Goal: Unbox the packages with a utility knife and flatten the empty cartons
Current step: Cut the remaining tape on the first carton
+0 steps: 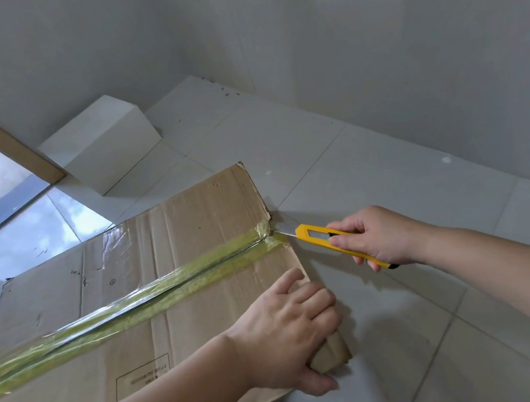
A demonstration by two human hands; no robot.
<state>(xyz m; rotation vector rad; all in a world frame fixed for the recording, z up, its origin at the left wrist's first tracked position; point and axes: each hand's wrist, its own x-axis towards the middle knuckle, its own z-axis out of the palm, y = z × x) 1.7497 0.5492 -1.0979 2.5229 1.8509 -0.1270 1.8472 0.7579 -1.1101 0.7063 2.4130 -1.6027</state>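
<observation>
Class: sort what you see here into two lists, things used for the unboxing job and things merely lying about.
In use:
cardboard box
tape strip along its seam
yellow utility knife, gripped by the right hand
left hand, holding the box edge

Lying about:
white block
tiled floor

The matt brown corrugated cardboard carton (173,277), creased and scuffed, carries a strip of glossy, wrinkled yellowish plastic tape (155,296) along its seam, beside a utility knife (337,242) of smooth yellow plastic with a bare metal blade, on glossy pale floor tiles (385,170).
</observation>
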